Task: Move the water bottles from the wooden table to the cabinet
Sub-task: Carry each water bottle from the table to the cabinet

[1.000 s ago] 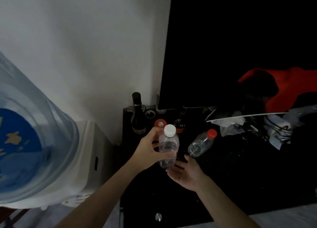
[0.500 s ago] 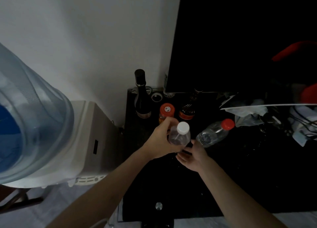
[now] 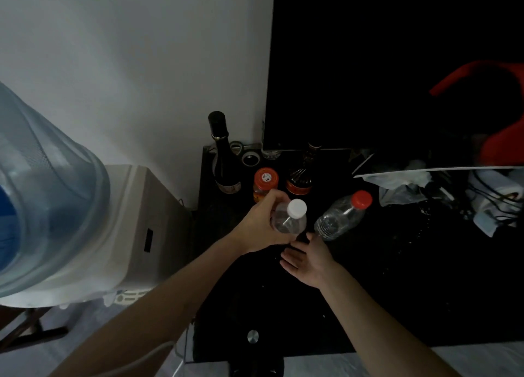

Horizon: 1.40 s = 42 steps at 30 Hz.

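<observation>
Nearest, the right hand [image 3: 309,259] lies open, palm up, holding nothing. Beyond it the left hand [image 3: 265,223] grips the white-capped bottle [image 3: 290,220] over the black cabinet top [image 3: 411,291], judged mid-placement; next: lower it upright beside the tilted red-capped bottle [image 3: 341,216].

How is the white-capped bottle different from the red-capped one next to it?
The white-capped bottle has a white lid; the red-capped bottle has a red one. The white-capped bottle is gripped by the left hand, while the red-capped bottle is held by no hand; the open right hand is just below it. The red-capped bottle looks longer. Both are clear plastic, capped, over the dark cabinet top.
</observation>
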### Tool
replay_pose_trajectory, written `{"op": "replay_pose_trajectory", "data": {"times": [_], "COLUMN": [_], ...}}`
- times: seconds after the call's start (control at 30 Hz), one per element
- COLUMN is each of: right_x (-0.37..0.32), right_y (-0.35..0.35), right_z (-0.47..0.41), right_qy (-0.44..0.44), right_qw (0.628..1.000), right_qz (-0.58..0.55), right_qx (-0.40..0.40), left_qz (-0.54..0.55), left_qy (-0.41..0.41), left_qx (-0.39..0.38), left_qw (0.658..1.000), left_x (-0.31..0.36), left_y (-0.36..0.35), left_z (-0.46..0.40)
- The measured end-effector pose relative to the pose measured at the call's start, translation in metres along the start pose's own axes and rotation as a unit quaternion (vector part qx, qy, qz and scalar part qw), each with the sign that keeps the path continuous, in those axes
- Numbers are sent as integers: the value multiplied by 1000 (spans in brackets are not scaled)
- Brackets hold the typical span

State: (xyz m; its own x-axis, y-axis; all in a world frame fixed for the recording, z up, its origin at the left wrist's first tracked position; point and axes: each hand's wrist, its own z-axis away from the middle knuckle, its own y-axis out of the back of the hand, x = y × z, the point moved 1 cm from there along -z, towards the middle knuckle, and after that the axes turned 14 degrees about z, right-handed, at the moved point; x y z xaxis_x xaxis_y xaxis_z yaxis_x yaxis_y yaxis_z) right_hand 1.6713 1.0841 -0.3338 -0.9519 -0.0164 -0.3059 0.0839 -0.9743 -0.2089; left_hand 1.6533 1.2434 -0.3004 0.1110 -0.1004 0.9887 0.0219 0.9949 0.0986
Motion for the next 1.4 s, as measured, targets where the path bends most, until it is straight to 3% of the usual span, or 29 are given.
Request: {"op": "replay_pose_trajectory", "data": {"times": [0.3,0.4,0.5,0.67,0.87,1.1,1.23,1.4], "right_x": [-21,-31,-40,-70,-112,-110,-98,-66], "right_y": [-3,-3,1,-4,-45,-93,-118,-157], "right_z": [50,80,114,178,241,295,324,357], "right_qy": [29,49,74,138,383,475,502,532], "right_qw": [999,992,962,821,636,427,355,319], "right_qz": [36,114,263,553,656,732,748,747], "right_qx": [-25,-26,-27,20,133,237,251,238], "left_qz": [-111,-211,-316,-458,-556,-597,-600,-592], "left_qy": [69,91,93,87,45,56,67,89], "left_qx": [-63,-72,-4,136,194,220,242,277], "left_qw": [989,971,944,875,807,769,760,751], "left_x": [26,52,88,146,211,277,300,314], "left_y": [14,24,36,52,61,84,98,123], "left_z": [-1,6,16,44,68,101,138,212]}}
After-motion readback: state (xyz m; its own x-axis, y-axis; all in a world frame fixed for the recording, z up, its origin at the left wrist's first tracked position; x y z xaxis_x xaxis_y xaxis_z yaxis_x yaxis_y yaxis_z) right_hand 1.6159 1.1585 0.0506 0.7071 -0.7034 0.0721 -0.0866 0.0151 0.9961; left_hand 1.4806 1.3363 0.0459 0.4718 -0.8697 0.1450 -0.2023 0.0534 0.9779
